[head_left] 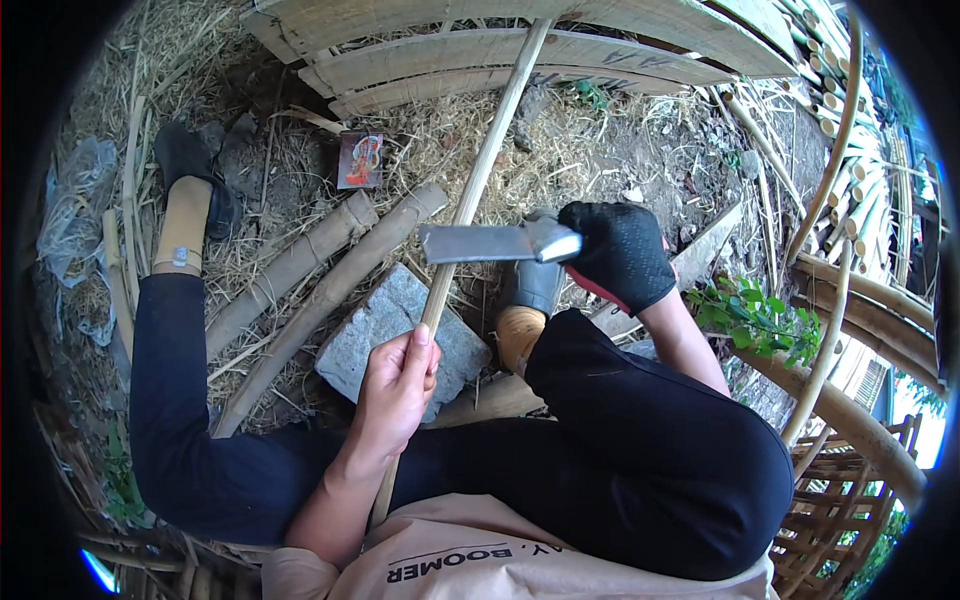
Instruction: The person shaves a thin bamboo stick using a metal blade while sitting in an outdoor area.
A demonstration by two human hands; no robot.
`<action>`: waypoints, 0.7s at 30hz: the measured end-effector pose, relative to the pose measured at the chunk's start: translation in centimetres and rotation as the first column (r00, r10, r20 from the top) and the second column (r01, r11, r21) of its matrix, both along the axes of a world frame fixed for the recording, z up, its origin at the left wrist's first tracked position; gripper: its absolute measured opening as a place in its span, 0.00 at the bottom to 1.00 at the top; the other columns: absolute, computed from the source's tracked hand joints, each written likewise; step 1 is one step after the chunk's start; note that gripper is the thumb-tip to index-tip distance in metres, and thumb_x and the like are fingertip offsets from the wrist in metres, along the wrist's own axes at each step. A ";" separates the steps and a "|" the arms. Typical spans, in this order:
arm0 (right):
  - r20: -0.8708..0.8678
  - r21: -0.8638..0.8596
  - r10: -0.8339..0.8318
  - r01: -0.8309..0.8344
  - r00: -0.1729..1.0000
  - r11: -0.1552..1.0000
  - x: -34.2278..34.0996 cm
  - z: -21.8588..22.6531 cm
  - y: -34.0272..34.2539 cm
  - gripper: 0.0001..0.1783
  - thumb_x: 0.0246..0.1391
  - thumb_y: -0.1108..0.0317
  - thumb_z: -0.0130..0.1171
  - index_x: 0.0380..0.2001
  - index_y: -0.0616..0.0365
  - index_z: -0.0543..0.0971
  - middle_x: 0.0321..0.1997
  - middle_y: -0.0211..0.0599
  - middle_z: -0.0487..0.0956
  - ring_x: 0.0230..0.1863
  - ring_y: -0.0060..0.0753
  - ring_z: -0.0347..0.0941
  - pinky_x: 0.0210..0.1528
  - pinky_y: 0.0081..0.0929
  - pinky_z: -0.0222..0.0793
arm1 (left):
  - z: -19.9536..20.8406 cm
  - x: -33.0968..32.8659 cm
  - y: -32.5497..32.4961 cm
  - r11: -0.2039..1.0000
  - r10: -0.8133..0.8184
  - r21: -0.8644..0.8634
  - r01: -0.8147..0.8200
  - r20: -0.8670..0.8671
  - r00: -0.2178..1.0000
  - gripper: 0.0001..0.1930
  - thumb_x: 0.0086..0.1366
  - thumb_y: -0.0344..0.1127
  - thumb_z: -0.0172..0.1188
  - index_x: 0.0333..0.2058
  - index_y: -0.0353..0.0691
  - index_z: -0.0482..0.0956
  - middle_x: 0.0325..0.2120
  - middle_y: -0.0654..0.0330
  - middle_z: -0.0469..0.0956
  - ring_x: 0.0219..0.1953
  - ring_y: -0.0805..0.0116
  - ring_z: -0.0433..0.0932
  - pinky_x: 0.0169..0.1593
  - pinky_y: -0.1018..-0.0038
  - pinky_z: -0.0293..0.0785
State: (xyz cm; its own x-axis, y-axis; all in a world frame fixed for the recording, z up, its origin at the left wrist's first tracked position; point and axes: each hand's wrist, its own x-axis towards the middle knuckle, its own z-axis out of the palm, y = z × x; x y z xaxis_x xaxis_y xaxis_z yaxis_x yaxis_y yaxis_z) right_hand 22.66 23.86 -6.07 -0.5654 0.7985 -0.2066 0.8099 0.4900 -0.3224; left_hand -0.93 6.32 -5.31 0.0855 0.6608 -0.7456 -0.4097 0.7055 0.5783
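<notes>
My bare left hand (393,388) is closed around a long, pale split bamboo strip (495,140), thumb lying along it. The strip slants from beside my waist up to the slatted wooden boards at the top. In a black glove, my right hand (622,255) grips a knife (478,244) with a broad, flat, blunt-ended blade. Its handle is mostly hidden in the glove. The blade lies across the strip a little beyond my left hand; whether it touches or cuts in, I cannot tell. Below the strip sits a grey stone block (352,343).
Two bamboo poles (310,290) lie left of the stone. Slatted wooden boards (520,60) stand ahead, near a small red packet (360,160). Crumpled clear plastic (80,205) lies at far left. Bamboo is stacked (858,200) at right, near a leafy plant (750,315) and a woven basket (835,520).
</notes>
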 end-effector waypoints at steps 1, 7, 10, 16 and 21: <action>-0.007 -0.016 0.060 -0.061 0.998 0.998 -0.8 -0.1 -0.8 0.11 0.47 0.55 0.65 0.32 0.46 0.85 0.27 0.41 0.82 0.30 0.47 0.82 0.34 0.42 0.77 | 0.0 0.0 0.0 1.000 0.002 -0.002 -0.002 0.000 1.000 0.22 0.78 0.52 0.44 0.26 0.46 0.65 0.15 0.77 0.54 0.13 0.88 0.49 0.16 0.83 0.42; 0.115 -0.106 0.173 -0.161 0.978 0.981 -2.4 0.8 -1.1 0.12 0.42 0.58 0.64 0.32 0.46 0.85 0.30 0.40 0.83 0.31 0.47 0.82 0.34 0.42 0.77 | -0.5 0.9 -0.5 0.994 -0.033 0.096 0.043 -0.110 0.993 0.21 0.79 0.50 0.43 0.26 0.46 0.65 0.14 0.77 0.54 0.13 0.89 0.49 0.16 0.84 0.42; 0.122 -0.095 0.136 -0.125 0.983 0.988 -2.5 0.4 -1.1 0.13 0.42 0.58 0.64 0.33 0.46 0.85 0.31 0.40 0.83 0.32 0.47 0.82 0.35 0.42 0.77 | -0.4 0.7 -0.4 0.995 -0.029 0.089 0.032 -0.037 0.999 0.22 0.79 0.49 0.43 0.25 0.46 0.64 0.15 0.77 0.54 0.12 0.89 0.50 0.15 0.84 0.43; 0.103 -0.078 0.110 -0.102 0.988 0.992 -2.3 -1.1 -1.1 0.13 0.44 0.57 0.64 0.35 0.44 0.85 0.30 0.39 0.84 0.31 0.46 0.82 0.35 0.41 0.77 | -0.6 0.7 -0.4 0.994 -0.039 0.098 0.048 -0.090 0.995 0.22 0.79 0.48 0.43 0.24 0.46 0.63 0.15 0.76 0.55 0.12 0.88 0.50 0.15 0.83 0.43; 0.128 -0.022 0.111 -0.109 0.986 0.994 -2.0 -1.3 -0.8 0.13 0.45 0.56 0.63 0.35 0.43 0.85 0.29 0.38 0.84 0.31 0.46 0.82 0.34 0.42 0.77 | -0.7 0.7 -0.4 0.992 -0.048 0.113 0.062 -0.123 0.991 0.22 0.79 0.48 0.43 0.24 0.46 0.63 0.14 0.76 0.55 0.12 0.88 0.51 0.15 0.83 0.44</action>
